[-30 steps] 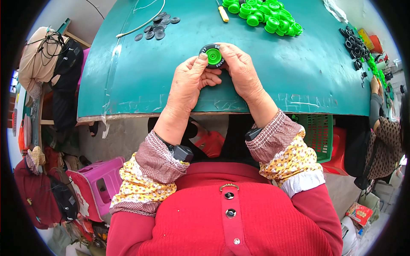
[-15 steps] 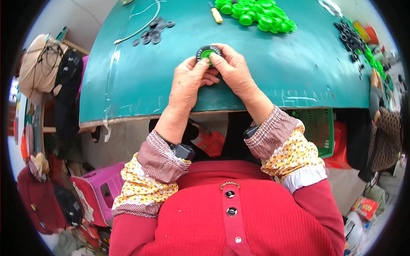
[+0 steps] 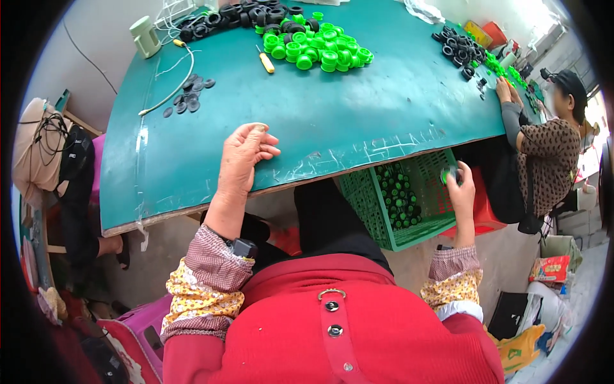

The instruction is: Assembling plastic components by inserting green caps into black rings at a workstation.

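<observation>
My right hand (image 3: 462, 192) is out over the right part of a green plastic crate (image 3: 398, 246) below the table edge. A toy wheel (image 3: 448, 177) with a green hub and dark tyre is pinched in its fingers, slightly blurred. Inside the crate sit several assembled green-and-black wheels (image 3: 398, 198). My left hand (image 3: 248, 152) rests over the near side of the green table (image 3: 332, 115), its fingers curled in with the thumb against them. Nothing shows in it.
Green hubs (image 3: 320, 48) lie piled on the table beside black tyres (image 3: 243, 14). Black discs (image 3: 187, 96), a yellow-handled tool (image 3: 266, 63), a white cord (image 3: 185, 80) and a pale green mug (image 3: 145, 37) lie left of them. At right, another person (image 3: 553, 141) sits beside more parts (image 3: 457, 46).
My hands have parted. The right hand has carried the wheel off the table, right and down to the crate; the left has let go of it. The view has turned rightward.
</observation>
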{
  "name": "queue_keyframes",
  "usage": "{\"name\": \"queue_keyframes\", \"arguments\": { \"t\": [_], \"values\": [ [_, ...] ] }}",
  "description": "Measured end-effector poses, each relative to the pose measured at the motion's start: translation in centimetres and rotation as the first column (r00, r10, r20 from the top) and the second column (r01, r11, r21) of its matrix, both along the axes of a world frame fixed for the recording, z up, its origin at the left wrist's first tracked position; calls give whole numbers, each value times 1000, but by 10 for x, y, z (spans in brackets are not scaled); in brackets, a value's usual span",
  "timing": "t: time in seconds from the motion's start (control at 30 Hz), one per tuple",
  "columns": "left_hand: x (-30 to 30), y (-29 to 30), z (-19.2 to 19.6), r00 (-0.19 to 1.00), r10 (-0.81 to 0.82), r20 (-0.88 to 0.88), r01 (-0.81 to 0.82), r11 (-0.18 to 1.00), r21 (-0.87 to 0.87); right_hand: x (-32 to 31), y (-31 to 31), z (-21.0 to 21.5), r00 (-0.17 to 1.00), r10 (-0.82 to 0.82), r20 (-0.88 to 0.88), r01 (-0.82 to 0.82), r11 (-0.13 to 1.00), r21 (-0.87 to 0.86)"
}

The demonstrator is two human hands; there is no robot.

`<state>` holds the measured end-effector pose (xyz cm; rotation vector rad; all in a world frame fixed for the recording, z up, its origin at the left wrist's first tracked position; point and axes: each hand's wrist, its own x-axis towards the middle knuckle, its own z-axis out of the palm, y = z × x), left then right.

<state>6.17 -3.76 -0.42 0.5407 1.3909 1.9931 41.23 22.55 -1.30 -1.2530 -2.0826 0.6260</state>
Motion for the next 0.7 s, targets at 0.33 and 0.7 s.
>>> {"name": "queue_keyframes", "arguments": {
  "t": [0.33,0.7],
  "values": [
    [-6,3,5,992,-125,-26,117,972,-202,-98,-26,36,922,315,-225,-312,949,49],
    [-27,5,25,957,-284,65,290,906,-308,-320,-16,48,810,584,52,-585,799,137]
  ]
}}
